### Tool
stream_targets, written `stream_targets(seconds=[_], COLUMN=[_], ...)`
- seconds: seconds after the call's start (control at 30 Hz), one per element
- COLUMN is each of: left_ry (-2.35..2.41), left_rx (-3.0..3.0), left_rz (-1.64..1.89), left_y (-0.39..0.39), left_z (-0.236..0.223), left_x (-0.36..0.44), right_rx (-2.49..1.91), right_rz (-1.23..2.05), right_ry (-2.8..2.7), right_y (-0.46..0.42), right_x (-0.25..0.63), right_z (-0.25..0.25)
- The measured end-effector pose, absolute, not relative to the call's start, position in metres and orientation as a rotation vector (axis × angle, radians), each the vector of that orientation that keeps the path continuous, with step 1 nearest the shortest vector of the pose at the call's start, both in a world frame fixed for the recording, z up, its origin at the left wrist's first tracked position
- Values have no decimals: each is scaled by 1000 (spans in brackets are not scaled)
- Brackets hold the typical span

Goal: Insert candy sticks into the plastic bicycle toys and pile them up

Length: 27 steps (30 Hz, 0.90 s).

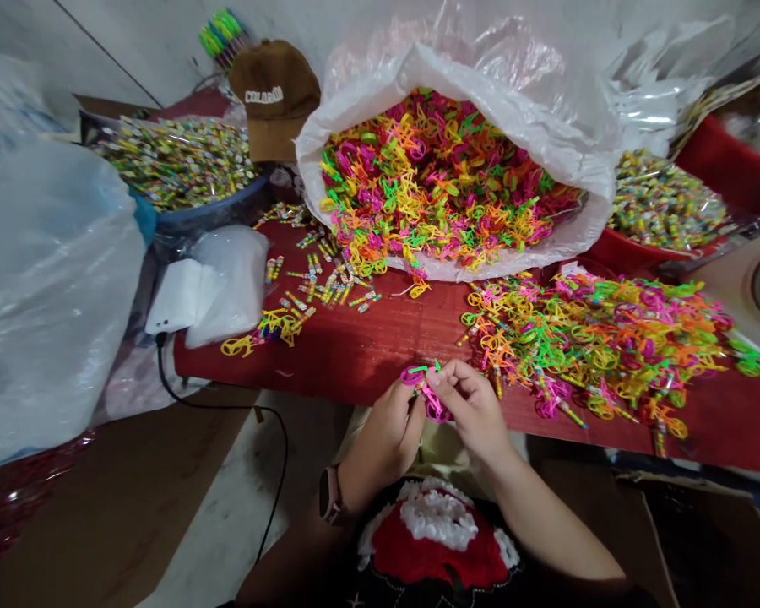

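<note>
Above the front edge of the red table, my left hand [389,426] and my right hand [472,405] come together, fingers closed. Between them are small plastic pieces [439,409], magenta and green with ring shapes; my left hand grips the magenta ones and my right fingertips pinch by the green part. Fingers hide much of these pieces, so their exact kind is unclear. Behind the hands, a large white sack [456,274] lies with its mouth toward me, full of similar bright pieces [411,186]. To the right spreads a pile [583,338] of such pieces joined to patterned sticks.
Small patterned tubes [335,283] lie scattered on the red table [355,355]. A white power bank [176,297] with a black cable [228,406] rests at left beside a plastic bag [231,283]. A brown cap [275,97] stands behind; tubs of wrapped tubes flank the sack.
</note>
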<state>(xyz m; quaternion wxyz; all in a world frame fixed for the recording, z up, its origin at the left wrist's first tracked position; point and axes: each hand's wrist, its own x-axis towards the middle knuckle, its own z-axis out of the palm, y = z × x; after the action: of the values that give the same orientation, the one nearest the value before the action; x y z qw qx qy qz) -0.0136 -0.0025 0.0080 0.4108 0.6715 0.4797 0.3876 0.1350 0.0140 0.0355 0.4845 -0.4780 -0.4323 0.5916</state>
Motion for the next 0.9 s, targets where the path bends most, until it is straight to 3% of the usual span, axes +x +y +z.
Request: stream_targets(seconds=[0.9], left_ry=[1104], left_rx=[1492], left_rz=[952], left_y=[-13], left_z=[26], left_x=[-25], right_rx=[-1175], right_rz=[1087], right_ry=[-1332], right_y=[-7], right_x=[134], right_z=[37])
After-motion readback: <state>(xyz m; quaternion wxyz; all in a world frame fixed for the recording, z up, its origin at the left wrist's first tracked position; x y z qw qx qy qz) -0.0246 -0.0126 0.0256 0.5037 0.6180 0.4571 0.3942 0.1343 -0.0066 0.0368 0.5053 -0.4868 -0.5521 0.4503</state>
